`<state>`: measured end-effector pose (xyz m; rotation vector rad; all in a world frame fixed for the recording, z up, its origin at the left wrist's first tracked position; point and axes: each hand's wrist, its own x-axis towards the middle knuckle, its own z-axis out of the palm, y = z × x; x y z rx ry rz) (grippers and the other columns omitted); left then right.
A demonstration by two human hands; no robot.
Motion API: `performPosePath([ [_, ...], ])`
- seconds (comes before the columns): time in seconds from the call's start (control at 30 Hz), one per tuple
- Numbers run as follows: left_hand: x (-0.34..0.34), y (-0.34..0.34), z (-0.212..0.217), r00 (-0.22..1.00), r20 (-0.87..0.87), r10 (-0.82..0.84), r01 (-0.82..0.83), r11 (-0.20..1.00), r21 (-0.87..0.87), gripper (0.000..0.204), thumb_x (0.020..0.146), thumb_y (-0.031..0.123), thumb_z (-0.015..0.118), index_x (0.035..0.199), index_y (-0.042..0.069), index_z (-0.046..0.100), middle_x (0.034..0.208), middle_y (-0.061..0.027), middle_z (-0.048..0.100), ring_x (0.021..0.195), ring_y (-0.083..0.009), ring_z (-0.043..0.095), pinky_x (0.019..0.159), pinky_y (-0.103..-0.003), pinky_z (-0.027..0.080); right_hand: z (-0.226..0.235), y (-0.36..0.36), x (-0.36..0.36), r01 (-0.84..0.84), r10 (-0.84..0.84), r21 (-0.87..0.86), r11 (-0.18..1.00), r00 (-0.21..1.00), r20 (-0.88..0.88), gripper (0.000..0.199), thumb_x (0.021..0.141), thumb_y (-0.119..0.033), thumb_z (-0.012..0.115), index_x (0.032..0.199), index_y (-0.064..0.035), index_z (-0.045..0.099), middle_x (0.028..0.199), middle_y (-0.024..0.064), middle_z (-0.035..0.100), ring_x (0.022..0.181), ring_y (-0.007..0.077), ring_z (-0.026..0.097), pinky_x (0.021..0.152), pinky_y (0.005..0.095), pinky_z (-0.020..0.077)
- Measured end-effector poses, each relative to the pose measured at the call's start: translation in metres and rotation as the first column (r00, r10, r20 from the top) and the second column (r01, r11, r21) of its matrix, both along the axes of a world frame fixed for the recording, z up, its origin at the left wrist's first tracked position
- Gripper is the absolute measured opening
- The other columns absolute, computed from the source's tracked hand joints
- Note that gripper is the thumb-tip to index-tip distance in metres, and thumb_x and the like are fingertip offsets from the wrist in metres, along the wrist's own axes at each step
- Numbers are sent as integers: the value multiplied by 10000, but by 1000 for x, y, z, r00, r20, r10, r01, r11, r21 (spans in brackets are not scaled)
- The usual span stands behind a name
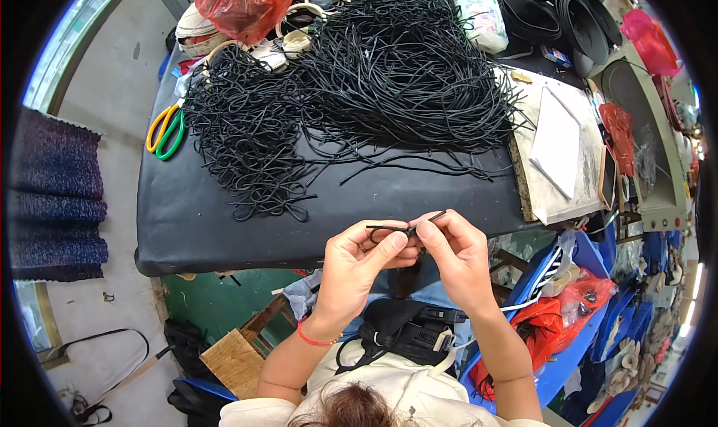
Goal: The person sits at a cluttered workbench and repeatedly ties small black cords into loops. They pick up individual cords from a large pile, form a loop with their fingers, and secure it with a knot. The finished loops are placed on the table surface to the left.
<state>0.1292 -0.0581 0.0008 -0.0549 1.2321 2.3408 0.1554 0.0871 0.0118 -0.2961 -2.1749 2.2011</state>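
Between both hands, just past the table's near edge, is a short black cord (pixel 380 227) bent into a small loop. My left hand (pixel 366 256) pinches it between thumb and fingers, a red string bracelet on that wrist. My right hand (pixel 453 251) grips the other part, one cord end sticking up past the fingertips. Where the strands cross is mostly hidden by my thumbs. On the black-covered table (pixel 202 225) lie a big heap of straight black cords (pixel 404 75) and, to its left, a pile of looped black cords (pixel 243 128).
Scissors (pixel 170 131) with yellow and green handles lie at the table's left. A red plastic bag (pixel 243 4) sits at the back. To the right are a board (pixel 523 165) with white paper (pixel 557 143), a phone-like device (pixel 607 176) and a blue bin (pixel 591 266) holding red bags.
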Motion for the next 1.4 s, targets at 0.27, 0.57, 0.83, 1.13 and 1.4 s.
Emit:
performPosePath([
  [0.27, 0, 0, -1, 984, -109, -138, 114, 972, -207, 195, 876, 112, 590, 1025, -13, 604, 865, -56, 632, 749, -81, 597, 654, -216, 505, -1, 6, -4, -6, 10, 43, 999, 996, -89, 112, 859, -86, 599, 867, 25, 613, 848, 30, 568, 722, 59, 540, 607, 203, 438],
  [0.57, -5, 1, -2, 914, -353, -200, 33, 904, -427, 179, 842, 69, 604, 1006, -4, 613, 791, -56, 620, 666, -94, 573, 595, -228, 459, -2, 3, -5, 93, -69, 152, 984, 985, -156, 84, 837, -57, 608, 856, 25, 612, 865, 57, 571, 711, 89, 559, 622, 220, 457],
  [0.83, -1, 7, -11, 858, -480, -185, -75, 878, -474, 126, 810, 23, 618, 923, -29, 600, 761, -77, 615, 654, -104, 578, 591, -230, 453, -12, -1, -9, 167, -115, 301, 939, 976, -186, 80, 829, -49, 618, 833, 27, 595, 847, 59, 570, 693, 81, 540, 614, 220, 445],
  [1.13, -17, -2, -8, 983, -108, -148, 133, 982, -137, 125, 866, 122, 600, 910, 6, 597, 728, -42, 613, 630, -80, 567, 578, -211, 466, 1, 10, -12, -34, 71, -216, 976, 983, 169, 178, 901, -187, 562, 849, -19, 586, 742, 0, 566, 683, 43, 502, 598, 196, 413],
  [1.4, -10, 5, -5, 989, -112, -96, 71, 975, -211, 142, 891, 130, 553, 876, -8, 584, 728, -9, 599, 660, -49, 555, 575, -214, 463, 7, -7, -14, 31, -21, 110, 993, 996, -89, 123, 866, -86, 572, 788, -13, 513, 701, 29, 543, 592, 79, 510, 535, 235, 430],
])
